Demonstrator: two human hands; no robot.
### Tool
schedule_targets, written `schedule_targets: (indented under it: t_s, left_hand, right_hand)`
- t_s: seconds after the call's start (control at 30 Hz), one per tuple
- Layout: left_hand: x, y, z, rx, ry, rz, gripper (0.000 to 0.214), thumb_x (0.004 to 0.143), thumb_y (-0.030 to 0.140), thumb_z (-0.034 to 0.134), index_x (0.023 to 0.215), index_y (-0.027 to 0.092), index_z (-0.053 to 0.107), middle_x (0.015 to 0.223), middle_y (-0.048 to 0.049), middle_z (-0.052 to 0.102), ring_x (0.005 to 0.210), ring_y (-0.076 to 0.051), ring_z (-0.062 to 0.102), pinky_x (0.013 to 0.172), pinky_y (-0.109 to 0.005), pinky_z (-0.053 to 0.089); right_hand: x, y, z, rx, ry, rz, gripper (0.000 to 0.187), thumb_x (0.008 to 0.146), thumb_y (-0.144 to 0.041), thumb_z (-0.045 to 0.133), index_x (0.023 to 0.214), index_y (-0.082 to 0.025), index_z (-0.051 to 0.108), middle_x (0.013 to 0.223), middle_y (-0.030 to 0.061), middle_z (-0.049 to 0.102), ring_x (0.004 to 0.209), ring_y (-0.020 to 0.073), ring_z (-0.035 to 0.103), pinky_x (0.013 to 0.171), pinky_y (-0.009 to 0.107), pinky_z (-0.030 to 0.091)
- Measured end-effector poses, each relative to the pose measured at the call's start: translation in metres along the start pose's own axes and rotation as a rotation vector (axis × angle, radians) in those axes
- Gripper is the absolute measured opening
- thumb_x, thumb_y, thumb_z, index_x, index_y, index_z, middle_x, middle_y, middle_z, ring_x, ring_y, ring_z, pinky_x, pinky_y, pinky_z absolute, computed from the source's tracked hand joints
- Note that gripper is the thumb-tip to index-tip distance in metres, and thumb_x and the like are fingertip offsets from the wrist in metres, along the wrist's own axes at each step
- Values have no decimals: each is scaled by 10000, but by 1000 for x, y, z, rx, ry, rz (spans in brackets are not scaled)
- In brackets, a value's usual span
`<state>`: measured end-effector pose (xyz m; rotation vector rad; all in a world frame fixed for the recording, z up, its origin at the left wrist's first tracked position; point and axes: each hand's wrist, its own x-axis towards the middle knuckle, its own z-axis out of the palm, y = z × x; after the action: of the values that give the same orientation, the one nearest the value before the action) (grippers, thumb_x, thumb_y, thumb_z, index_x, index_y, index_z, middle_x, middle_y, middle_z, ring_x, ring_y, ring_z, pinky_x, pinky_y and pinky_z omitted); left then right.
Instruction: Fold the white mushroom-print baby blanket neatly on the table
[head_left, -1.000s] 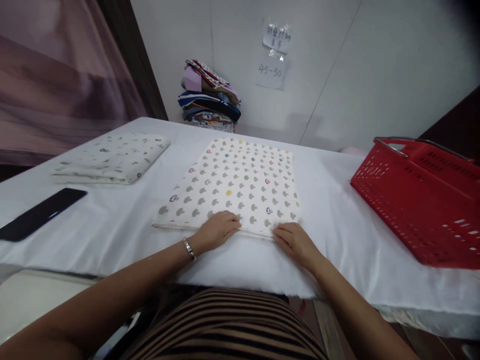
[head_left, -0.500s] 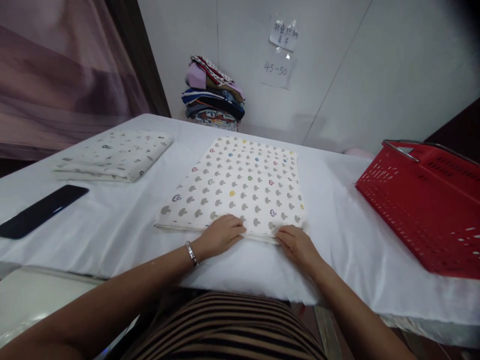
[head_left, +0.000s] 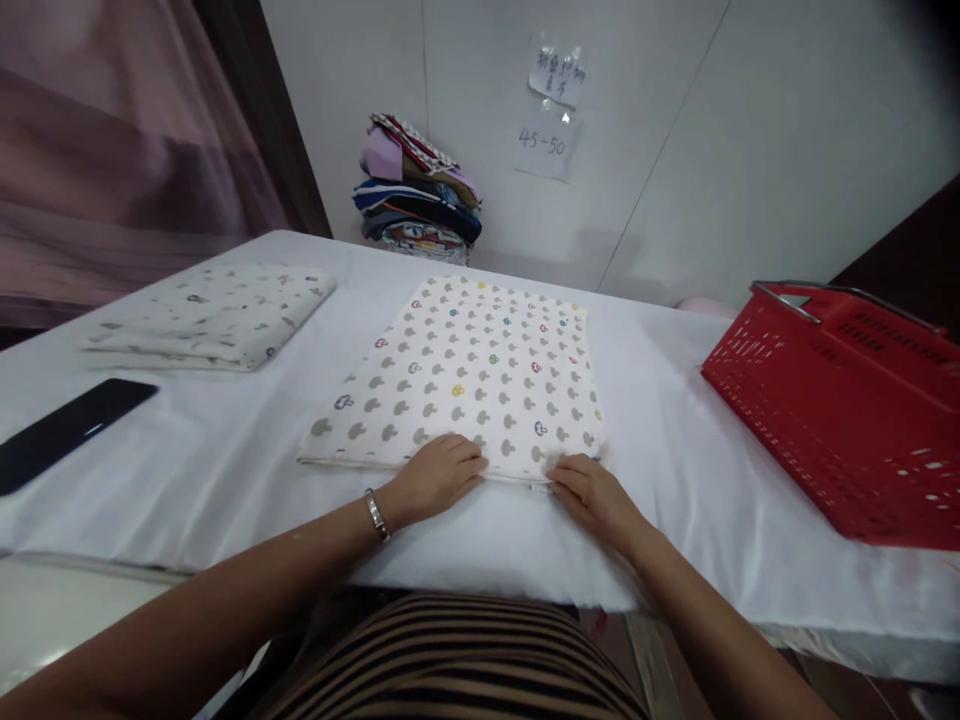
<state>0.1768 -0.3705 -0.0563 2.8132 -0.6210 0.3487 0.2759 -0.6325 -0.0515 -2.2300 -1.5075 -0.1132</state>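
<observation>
A white cloth printed with grey and coloured mushrooms lies folded flat on the white-covered table. My left hand rests at the middle of its near edge, fingers together over the top and closed on the fold. Further right along that edge, my right hand pinches the cloth between thumb and fingers near the corner. The layers inside the fold are hidden. To the left lies a second folded white cloth with a sparse print, apart from both hands.
A black phone lies on the table at the left. On the right stands a red plastic basket with metal handles. Behind the table, a stack of folded fabrics is against the wall, beside taped paper signs.
Both hands stay at the near edge of the mushroom-print cloth, with barely any movement of their own. The whole view has shifted slightly, moving the scene a little left.
</observation>
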Motion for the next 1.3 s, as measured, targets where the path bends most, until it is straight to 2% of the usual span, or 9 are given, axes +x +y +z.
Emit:
schedule_targets:
  t_s: [0.17,0.33,0.47,0.6,0.83,1.1,1.3]
  left_hand:
    - [4,0,0,-27,21,-31,235,910,286,397,944,192,610,942,-45,600,855,-162,510,765,-320,413]
    - [8,1,0,-14,-14,-37,270,921,235,349,867,186,609,887,-29,596,809,-149,495,738,-295,396]
    - [9,3,0,-4,-18,-36,285,927,234,331,854,164,598,880,-47,587,829,-155,492,754,-297,392]
    - [6,5,0,-7,-36,-16,282,926,225,329,855,167,596,878,-46,583,823,-154,486,755,-296,390]
    - [1,-1,3,-53,-24,37,197,893,294,443,955,178,589,958,-55,577,885,-169,491,780,-312,395]
    - [3,-1,3,-60,-11,13,252,927,274,363,919,186,599,928,-41,585,860,-152,497,778,-298,391]
    - [6,3,1,1,-15,-7,220,913,229,381,899,173,593,910,-41,581,847,-150,497,757,-292,392]
  right_hand:
    - [6,-5,-4,11,-54,36,182,905,-253,445,944,-205,616,893,59,602,852,179,543,739,322,466]
    - [12,-7,-1,-40,-91,42,179,892,-222,454,884,-191,631,860,59,590,823,183,529,711,316,449]
    - [13,-7,2,-126,-71,35,206,895,-196,433,834,-184,629,814,60,586,783,190,515,666,309,425]
    - [7,-5,3,-169,-41,0,213,900,-172,408,892,-190,620,842,60,588,799,194,506,679,314,399]
    - [-1,-4,-1,-178,-133,-48,188,909,-241,430,932,-185,609,844,55,570,791,186,482,692,312,372]
    - [0,0,3,-151,-106,-33,233,927,-211,383,920,-182,614,851,61,585,802,185,488,689,302,375]
    - [2,-3,2,-145,-66,-30,214,912,-197,406,879,-182,617,844,61,588,796,186,502,668,295,377]
